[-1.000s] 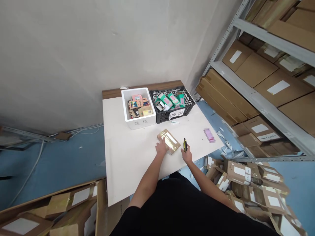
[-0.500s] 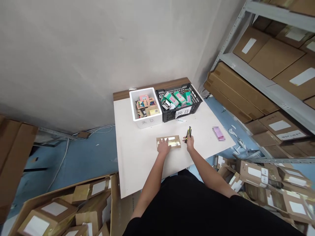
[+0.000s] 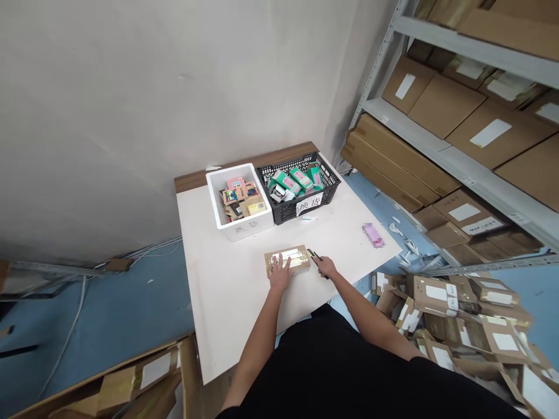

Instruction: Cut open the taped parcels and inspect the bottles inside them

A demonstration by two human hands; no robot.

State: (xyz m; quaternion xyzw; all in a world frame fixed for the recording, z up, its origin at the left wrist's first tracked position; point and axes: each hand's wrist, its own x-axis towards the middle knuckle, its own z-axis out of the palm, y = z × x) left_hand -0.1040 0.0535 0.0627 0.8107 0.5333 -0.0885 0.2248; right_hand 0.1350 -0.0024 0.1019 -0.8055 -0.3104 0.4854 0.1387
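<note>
A small flat cardboard box, with a white label and shiny tape on top, lies on the white table. My left hand rests on the left part of this box, fingers spread over its top. Just off the box's right end, my right hand is closed around a black and yellow utility knife. The knife's front end points up and left, close to the box's upper right corner. Whether its tip touches the cardboard I cannot tell.
Behind the box stand a white foam bin of small packages and a black plastic crate of green boxes. A blurred pink item lies at the table's right. Carton shelves and piled boxes flank the right side.
The knife has swung from nearly upright to tilted left, its front end now nearer the box. My left hand stays on the box. The whole view has shifted as my head turned.
</note>
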